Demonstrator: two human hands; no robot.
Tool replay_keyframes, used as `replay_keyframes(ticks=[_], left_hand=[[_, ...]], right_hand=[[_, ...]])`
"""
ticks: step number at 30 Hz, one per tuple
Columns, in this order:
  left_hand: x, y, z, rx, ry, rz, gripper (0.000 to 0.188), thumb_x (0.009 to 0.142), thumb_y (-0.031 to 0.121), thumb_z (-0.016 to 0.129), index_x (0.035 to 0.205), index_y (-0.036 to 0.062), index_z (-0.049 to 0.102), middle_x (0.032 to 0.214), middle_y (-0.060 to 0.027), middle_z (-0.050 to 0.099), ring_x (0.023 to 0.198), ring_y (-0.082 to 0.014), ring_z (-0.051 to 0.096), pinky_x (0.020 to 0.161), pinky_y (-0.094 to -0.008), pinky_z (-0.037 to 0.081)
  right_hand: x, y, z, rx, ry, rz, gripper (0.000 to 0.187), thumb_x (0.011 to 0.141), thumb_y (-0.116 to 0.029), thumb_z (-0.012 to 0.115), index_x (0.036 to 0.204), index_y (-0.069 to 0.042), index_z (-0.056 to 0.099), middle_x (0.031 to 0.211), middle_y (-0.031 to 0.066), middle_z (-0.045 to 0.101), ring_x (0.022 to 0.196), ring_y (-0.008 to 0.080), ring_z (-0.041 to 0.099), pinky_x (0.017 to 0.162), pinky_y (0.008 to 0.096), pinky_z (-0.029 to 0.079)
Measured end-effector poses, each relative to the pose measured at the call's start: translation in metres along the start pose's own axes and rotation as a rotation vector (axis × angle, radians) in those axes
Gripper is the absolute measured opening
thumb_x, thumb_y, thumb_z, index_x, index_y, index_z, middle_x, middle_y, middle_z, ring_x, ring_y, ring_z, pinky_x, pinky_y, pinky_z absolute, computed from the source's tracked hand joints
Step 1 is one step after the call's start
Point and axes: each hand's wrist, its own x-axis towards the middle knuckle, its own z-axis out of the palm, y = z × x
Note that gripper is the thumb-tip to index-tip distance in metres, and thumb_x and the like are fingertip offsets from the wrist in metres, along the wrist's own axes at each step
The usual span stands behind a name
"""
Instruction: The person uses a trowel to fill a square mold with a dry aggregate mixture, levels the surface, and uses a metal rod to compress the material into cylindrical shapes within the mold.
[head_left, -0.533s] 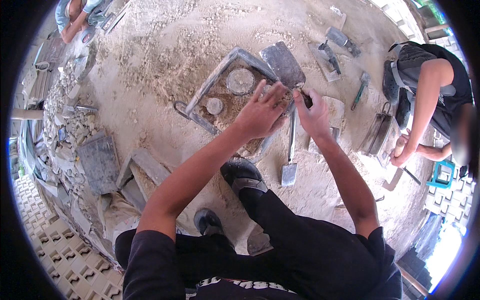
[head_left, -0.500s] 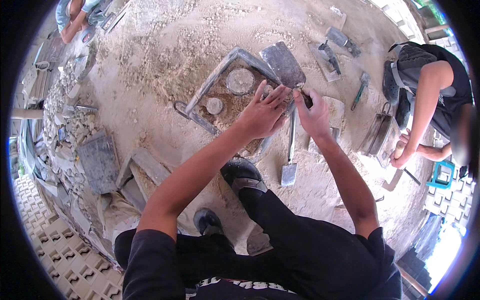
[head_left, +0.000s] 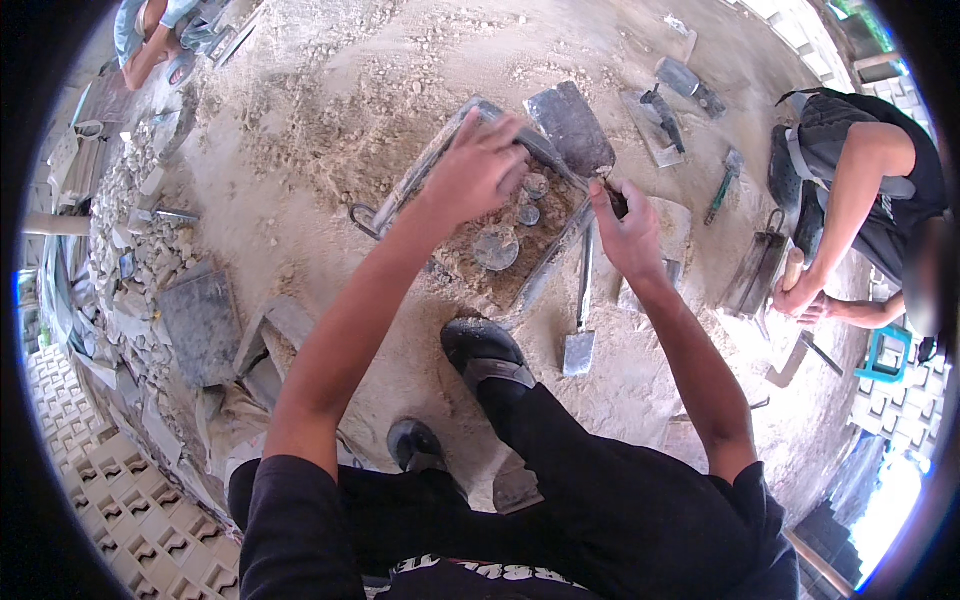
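My left hand (head_left: pixel 482 172) hangs over the far-left side of a grey square frame (head_left: pixel 556 267) filled with brown sand. Its fingers are apart and slightly blurred, holding nothing. In the sand sit a round pale disc (head_left: pixel 495 247) and two smaller round pieces, one bluish grey (head_left: pixel 529 214) and one brownish (head_left: pixel 536 185). My right hand (head_left: pixel 628 228) closes on the short handle of a flat, broad-bladed trowel (head_left: pixel 570 128), thumb on top near the blade. The blade lies across the frame's far-right corner. My left hand hides part of the frame and sand.
A narrow spatula (head_left: pixel 578 352) lies right of the frame. Beyond are a mallet (head_left: pixel 690 85), a hammer (head_left: pixel 724 185) and a wooden board (head_left: pixel 652 130) with a dark tool. A co-worker (head_left: pixel 860 170) crouches at right by a metal box (head_left: pixel 752 270). Rubble (head_left: pixel 130 260) lies left.
My left hand has moved left and away from me, off the frame's right side and over its far-left part, uncovering the small round pieces. My right hand stays on the trowel.
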Motion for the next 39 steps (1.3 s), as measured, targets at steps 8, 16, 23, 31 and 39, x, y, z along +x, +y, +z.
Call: replay_keyframes(ticks=[8,16,23,31,39], left_hand=[[-0.012,-0.031,-0.012,-0.223,0.192,-0.392,0.021,0.088,0.021,0.066,0.102,0.0046,0.066,0.088,-0.0118,0.068,0.076,-0.0315,0.067,0.079,-0.0448,0.049],[-0.021,-0.029,0.013,0.050,0.033,-0.542,0.056,0.099,0.046,0.040,0.138,0.0063,0.043,0.140,-0.0196,0.043,0.132,-0.0337,0.039,0.110,-0.0499,0.026],[-0.016,-0.002,0.039,0.258,-0.099,-0.384,0.076,0.099,0.055,0.028,0.150,-0.0004,0.016,0.155,-0.0244,0.016,0.146,-0.0343,0.012,0.117,-0.0524,0.009],[-0.015,0.065,0.037,0.072,-0.295,-0.055,0.065,0.100,0.044,0.032,0.151,0.0060,0.020,0.158,-0.0176,0.015,0.147,-0.0316,0.010,0.118,-0.0521,0.005],[-0.033,0.090,0.036,0.105,-0.117,0.012,0.058,0.098,0.041,0.039,0.144,0.0049,0.038,0.152,-0.0134,0.032,0.145,-0.0258,0.022,0.117,-0.0548,0.012]], right_hand=[[0.032,-0.017,0.004,0.072,-0.095,-0.098,0.053,0.087,-0.051,0.062,0.097,0.001,0.064,0.084,0.0196,0.067,0.080,0.0340,0.066,0.072,0.0423,0.049],[0.135,-0.027,0.016,-0.191,-0.195,-0.144,0.045,0.085,-0.044,0.066,0.090,0.001,0.067,0.078,0.0187,0.067,0.075,0.0329,0.066,0.070,0.0414,0.049],[0.158,0.040,0.051,-0.095,-0.235,-0.254,0.032,0.088,-0.029,0.065,0.104,-0.001,0.068,0.097,0.0181,0.069,0.090,0.0293,0.067,0.079,0.0390,0.050],[0.016,0.018,0.016,0.148,0.189,0.024,0.030,0.090,-0.029,0.063,0.093,0.000,0.063,0.087,0.0153,0.066,0.080,0.0275,0.063,0.072,0.0404,0.049],[-0.054,0.104,0.086,0.067,0.071,0.081,0.043,0.090,-0.042,0.062,0.087,0.001,0.062,0.077,0.0191,0.064,0.075,0.0357,0.064,0.071,0.0456,0.048]])
